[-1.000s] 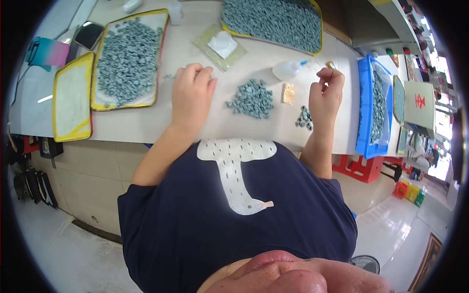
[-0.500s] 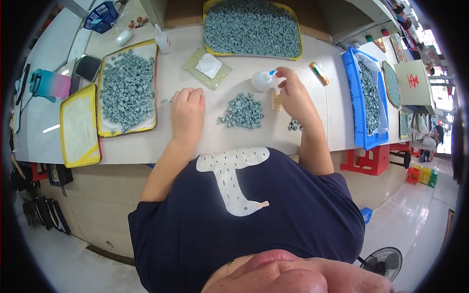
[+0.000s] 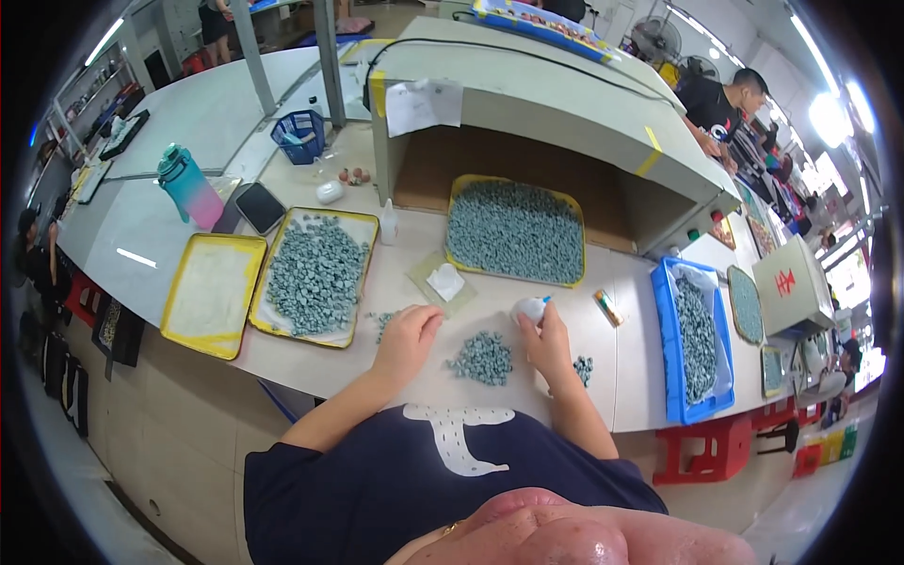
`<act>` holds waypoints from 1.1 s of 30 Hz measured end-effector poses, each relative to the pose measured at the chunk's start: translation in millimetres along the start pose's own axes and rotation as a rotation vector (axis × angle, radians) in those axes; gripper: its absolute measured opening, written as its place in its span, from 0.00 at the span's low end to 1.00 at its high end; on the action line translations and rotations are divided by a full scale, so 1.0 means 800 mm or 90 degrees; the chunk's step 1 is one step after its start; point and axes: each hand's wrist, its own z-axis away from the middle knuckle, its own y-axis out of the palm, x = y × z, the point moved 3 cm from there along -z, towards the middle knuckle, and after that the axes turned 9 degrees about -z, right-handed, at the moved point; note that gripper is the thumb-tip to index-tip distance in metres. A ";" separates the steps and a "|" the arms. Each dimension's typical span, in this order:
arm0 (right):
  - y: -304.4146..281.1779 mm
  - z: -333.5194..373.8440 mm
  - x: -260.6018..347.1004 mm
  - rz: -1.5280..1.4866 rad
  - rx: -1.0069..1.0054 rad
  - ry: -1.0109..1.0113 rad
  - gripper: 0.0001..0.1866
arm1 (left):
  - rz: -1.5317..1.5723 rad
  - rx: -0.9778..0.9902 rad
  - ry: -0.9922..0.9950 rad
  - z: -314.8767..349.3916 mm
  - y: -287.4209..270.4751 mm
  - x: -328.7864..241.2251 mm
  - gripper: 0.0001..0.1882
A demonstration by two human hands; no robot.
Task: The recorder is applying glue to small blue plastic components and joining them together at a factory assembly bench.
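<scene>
Right hand (image 3: 550, 347) now against white bottle (image 3: 529, 307), fingers' hold unclear.

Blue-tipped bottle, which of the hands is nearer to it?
Right. The right hand has its fingers against the near side of the blue-tipped bottle; the left hand is apart from it, off to its left and slightly closer to the person.

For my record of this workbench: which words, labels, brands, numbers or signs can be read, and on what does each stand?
Pale box: one large red character, not copied here.
Small orange-and-green tube: any print too small to read.
White paper sheet: any writing too faint to read.
</scene>
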 end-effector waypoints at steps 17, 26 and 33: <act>0.029 -0.004 -0.046 -0.131 -0.039 -0.075 0.19 | 0.878 0.250 -0.555 0.012 0.116 0.078 0.08; 0.044 0.004 -0.057 0.052 0.008 -0.179 0.19 | 0.928 0.215 -0.418 0.027 0.167 0.126 0.06; 0.071 -0.007 -0.050 0.203 0.030 -0.303 0.20 | 1.067 0.244 -0.364 0.026 0.181 0.153 0.04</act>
